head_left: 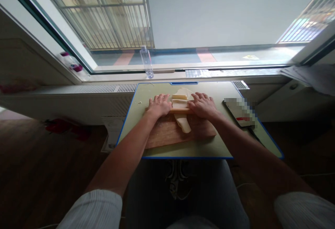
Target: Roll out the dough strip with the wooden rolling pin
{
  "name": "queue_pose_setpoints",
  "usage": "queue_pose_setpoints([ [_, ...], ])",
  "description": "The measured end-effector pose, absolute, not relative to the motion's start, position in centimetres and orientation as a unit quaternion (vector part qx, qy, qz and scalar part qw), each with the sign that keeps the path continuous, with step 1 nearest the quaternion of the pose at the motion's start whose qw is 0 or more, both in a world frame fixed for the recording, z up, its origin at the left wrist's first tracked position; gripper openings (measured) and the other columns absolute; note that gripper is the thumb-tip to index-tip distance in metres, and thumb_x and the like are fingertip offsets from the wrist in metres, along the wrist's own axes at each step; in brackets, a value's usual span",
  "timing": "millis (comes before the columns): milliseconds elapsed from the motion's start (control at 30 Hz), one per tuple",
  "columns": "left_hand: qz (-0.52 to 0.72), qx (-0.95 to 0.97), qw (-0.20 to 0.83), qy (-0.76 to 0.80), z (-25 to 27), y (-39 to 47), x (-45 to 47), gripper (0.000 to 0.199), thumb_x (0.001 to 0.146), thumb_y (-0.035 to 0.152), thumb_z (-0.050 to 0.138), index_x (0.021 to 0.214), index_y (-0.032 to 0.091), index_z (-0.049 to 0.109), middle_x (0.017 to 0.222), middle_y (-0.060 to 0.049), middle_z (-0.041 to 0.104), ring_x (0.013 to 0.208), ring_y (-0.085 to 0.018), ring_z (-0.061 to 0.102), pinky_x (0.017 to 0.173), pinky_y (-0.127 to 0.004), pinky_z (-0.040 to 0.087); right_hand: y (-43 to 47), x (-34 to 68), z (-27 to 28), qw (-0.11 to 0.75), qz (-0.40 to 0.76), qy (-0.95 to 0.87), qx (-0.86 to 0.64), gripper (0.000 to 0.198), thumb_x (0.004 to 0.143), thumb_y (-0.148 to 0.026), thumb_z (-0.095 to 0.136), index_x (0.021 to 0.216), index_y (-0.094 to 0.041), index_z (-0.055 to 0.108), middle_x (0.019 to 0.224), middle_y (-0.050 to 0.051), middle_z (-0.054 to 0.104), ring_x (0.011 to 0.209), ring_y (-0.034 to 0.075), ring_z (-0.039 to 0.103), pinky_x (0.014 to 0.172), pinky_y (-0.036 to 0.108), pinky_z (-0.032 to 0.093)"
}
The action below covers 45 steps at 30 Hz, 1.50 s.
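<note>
A wooden rolling pin (180, 111) lies crosswise over a long strip of pale dough (184, 126) on a brown wooden board (164, 131). My left hand (159, 105) rests palm down on the pin's left end, fingers stretched forward and apart. On the right end lies my right hand (202, 105), also flat with its fingers spread. The dough strip emerges on the near side of the pin and also shows beyond it. Just past the pin, a yellowish block (179, 97) sits by a thin, pale sheet (184, 91). Both pin ends are hidden under my palms.
The pale green, blue-edged table (209, 149) carries the board. A dark-framed tablet or phone-like device (239, 112), partly pixelated, lies at the right. A clear bottle (147, 62) stands on the windowsill. Another bottle (72, 62) with a purple cap is at the left.
</note>
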<state>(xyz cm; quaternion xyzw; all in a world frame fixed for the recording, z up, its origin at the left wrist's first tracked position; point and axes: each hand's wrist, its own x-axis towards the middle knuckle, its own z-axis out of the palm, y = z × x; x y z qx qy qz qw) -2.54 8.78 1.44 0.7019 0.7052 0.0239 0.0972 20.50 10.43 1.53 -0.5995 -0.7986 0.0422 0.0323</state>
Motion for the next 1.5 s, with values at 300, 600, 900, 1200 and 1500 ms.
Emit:
queue_pose_setpoints([
  [300,0.075,0.707,0.024,0.703,0.3,2.5,-1.5,0.063,0.109,0.044,0.024,0.164,0.027,0.049,0.172,-0.006,0.048,0.158,-0.027,0.043,0.134,-0.059,0.027,5.7,21.3,0.1,0.045,-0.016,-0.798,-0.600,0.071,0.111,-0.052,0.022,0.167,-0.015,0.045,0.173,0.011,0.045,0.160,0.035,0.035,0.129,0.060,0.031],
  [600,0.028,0.694,0.097,0.713,1.3,6.5,-2.0,0.068,0.108,0.054,0.030,0.171,0.031,0.037,0.180,-0.006,0.035,0.164,-0.031,0.032,0.134,-0.061,0.022,9.0,20.5,1.0,0.031,0.062,-0.781,-0.621,0.078,0.107,-0.058,0.030,0.171,-0.015,0.035,0.177,0.013,0.038,0.159,0.038,0.035,0.128,0.062,0.031],
  [900,0.090,0.703,0.000,0.705,-0.1,-0.6,-0.9,0.062,0.109,0.045,0.028,0.166,0.028,0.047,0.173,-0.007,0.047,0.159,-0.031,0.041,0.133,-0.059,0.026,2.8,21.4,-0.2,0.071,-0.001,-0.787,-0.613,0.071,0.111,-0.052,0.025,0.167,-0.013,0.045,0.173,0.013,0.045,0.160,0.036,0.034,0.130,0.061,0.024],
  [1200,0.028,0.691,0.117,0.713,1.0,6.5,-2.1,0.072,0.107,0.059,0.027,0.172,0.029,0.035,0.181,-0.007,0.032,0.165,-0.034,0.030,0.134,-0.065,0.022,9.0,20.4,1.2,0.023,0.104,-0.776,-0.621,0.081,0.105,-0.063,0.033,0.173,-0.019,0.033,0.179,0.012,0.032,0.161,0.042,0.030,0.128,0.069,0.025],
  [1500,0.044,0.692,0.109,0.712,1.1,6.5,-2.0,0.072,0.106,0.057,0.028,0.171,0.028,0.037,0.180,-0.008,0.034,0.165,-0.033,0.029,0.134,-0.067,0.019,9.0,20.3,0.8,0.047,0.083,-0.772,-0.628,0.083,0.105,-0.064,0.033,0.172,-0.016,0.035,0.177,0.013,0.036,0.161,0.039,0.032,0.129,0.065,0.025],
])
